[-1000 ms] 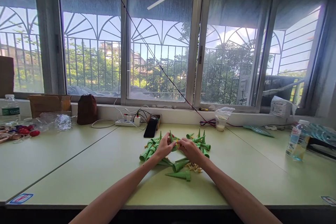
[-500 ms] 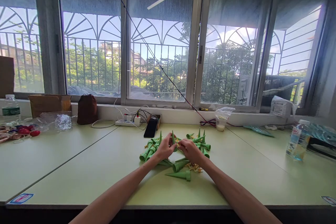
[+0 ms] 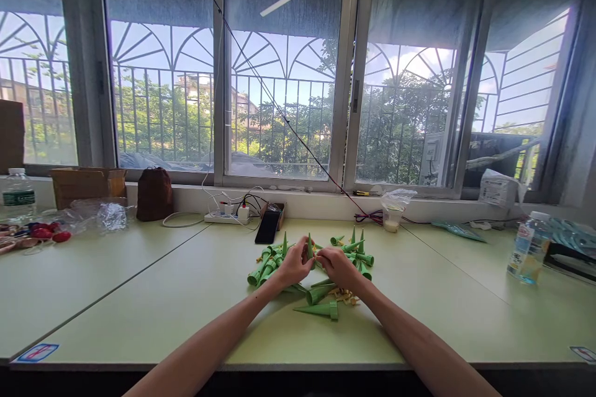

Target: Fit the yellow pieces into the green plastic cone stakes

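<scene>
The person's left hand (image 3: 294, 263) is closed around a green spike (image 3: 310, 245), which stands nearly upright between thumb and fingers with its pointed end up, above the middle of the pale green table (image 3: 186, 304). The right hand (image 3: 338, 265) meets it from the other side, its fingertips gathered close to the spike's lower part — whether they are clamped on a small piece or only pressing there, I cannot tell. More green spikes lie and stand about the hands: a cluster (image 3: 265, 270) beside the left hand, another group (image 3: 366, 258) beyond the right, with a few points rising upright. Nearer the table's front edge, a single green spike (image 3: 318, 310) lies on its side, its tip toward the left, and small yellowish pieces (image 3: 347, 298) are scattered just beside it, below the right wrist. Behind the hands, a black phone (image 3: 267, 227) leans near a white power strip (image 3: 223, 218).
</scene>
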`<state>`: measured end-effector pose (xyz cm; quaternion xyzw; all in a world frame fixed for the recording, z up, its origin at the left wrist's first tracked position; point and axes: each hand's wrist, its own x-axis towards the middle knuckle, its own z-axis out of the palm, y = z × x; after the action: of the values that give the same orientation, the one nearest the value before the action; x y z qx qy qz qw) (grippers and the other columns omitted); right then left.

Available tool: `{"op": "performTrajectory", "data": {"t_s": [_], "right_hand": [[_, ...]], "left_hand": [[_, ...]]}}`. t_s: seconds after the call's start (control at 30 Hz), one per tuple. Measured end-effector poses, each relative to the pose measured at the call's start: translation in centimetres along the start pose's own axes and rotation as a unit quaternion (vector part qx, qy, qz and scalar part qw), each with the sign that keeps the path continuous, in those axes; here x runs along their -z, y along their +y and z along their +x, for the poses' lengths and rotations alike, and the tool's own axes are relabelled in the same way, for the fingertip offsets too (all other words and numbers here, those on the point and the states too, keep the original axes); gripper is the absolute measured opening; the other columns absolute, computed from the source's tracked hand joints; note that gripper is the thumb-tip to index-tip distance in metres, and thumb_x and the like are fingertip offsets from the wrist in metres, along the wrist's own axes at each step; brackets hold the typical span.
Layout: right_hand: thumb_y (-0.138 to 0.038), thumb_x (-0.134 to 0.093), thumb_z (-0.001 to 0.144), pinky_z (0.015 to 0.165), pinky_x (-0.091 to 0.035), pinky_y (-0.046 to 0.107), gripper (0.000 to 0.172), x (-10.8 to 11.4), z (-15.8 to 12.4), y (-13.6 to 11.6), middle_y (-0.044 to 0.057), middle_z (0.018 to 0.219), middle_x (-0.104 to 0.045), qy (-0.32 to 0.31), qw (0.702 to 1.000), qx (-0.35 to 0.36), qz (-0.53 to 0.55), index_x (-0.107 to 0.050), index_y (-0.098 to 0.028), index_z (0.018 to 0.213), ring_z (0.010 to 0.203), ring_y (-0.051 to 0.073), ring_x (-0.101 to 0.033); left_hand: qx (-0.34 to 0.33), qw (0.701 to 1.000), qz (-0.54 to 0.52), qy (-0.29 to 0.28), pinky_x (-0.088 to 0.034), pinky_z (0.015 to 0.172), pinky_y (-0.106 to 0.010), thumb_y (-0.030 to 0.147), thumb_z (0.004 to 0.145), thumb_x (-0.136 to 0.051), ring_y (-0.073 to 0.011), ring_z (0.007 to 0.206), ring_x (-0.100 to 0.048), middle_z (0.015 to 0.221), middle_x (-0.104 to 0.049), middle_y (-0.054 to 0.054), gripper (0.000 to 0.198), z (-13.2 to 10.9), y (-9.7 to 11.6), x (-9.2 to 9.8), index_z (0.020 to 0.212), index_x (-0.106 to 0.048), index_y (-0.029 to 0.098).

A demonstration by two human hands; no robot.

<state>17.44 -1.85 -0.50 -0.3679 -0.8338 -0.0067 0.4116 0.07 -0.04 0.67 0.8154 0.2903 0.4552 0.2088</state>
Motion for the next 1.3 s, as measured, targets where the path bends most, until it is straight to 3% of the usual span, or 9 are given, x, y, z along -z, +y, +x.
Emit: {"op": "performTrajectory", "data": {"t_s": [0.23, 0.47, 0.73, 1.1, 1.3], "right_hand": [[-0.02, -0.044, 0.095, 0.061, -0.033, 0.024, 0.028, -0.1, -0.1, 0.2, 0.001, 0.066, -0.057, 0.004, 1.0, -0.011, 0.005, -0.057, -0.017, 0.07, 0.06, 0.013, -0.046], [-0.022, -0.043, 0.095, 0.064, -0.038, 0.024, 0.022, 0.1, -0.2, -0.2, 0.005, 0.079, -0.067, 0.004, 0.998, -0.031, 0.048, -0.063, -0.018, 0.088, 0.068, 0.016, -0.057], [-0.022, -0.044, 0.095, 0.067, -0.04, 0.024, 0.02, 0.2, -0.2, -0.4, 0.005, 0.08, -0.068, 0.011, 0.998, -0.046, 0.049, -0.062, -0.018, 0.09, 0.07, 0.016, -0.06], [-0.022, -0.045, 0.093, 0.064, -0.038, 0.023, 0.02, 0.2, -0.1, -0.3, 0.004, 0.075, -0.066, 0.018, 0.997, -0.052, 0.055, -0.062, -0.017, 0.083, 0.065, 0.014, -0.055], [-0.022, -0.047, 0.091, 0.056, -0.032, 0.022, 0.016, 0.3, -0.1, -0.4, -0.002, 0.06, -0.056, 0.028, 0.997, -0.062, 0.047, -0.061, -0.016, 0.085, 0.053, 0.011, -0.045]], "left_hand": [[-0.016, 1.0, 0.022, -0.008, -0.032, 0.053, -0.02, 0.019, 0.074, -0.058, -0.0083, 0.055, -0.044, 0.066, -0.051, 0.006, 0.027, -0.1, 0.3, 0.0, 0.099, -0.049, 0.019], [-0.021, 0.998, 0.047, -0.022, -0.031, 0.052, -0.02, 0.022, 0.076, -0.057, -0.0087, 0.055, -0.044, 0.065, -0.05, 0.006, 0.022, -0.2, 1.2, 0.1, 0.096, -0.047, 0.019], [-0.015, 0.998, 0.051, -0.025, -0.03, 0.051, -0.021, 0.023, 0.076, -0.056, -0.009, 0.052, -0.042, 0.061, -0.045, 0.008, 0.023, -0.3, 1.5, 0.0, 0.096, -0.047, 0.019], [-0.009, 0.998, 0.047, -0.031, -0.031, 0.052, -0.021, 0.024, 0.076, -0.057, -0.0096, 0.054, -0.042, 0.061, -0.045, 0.007, 0.023, -0.3, 1.6, 0.1, 0.096, -0.048, 0.02], [-0.004, 0.999, 0.04, -0.034, -0.03, 0.051, -0.02, 0.024, 0.075, -0.058, -0.0094, 0.053, -0.042, 0.062, -0.046, 0.007, 0.023, -0.3, 1.8, 0.1, 0.096, -0.049, 0.02]]}}
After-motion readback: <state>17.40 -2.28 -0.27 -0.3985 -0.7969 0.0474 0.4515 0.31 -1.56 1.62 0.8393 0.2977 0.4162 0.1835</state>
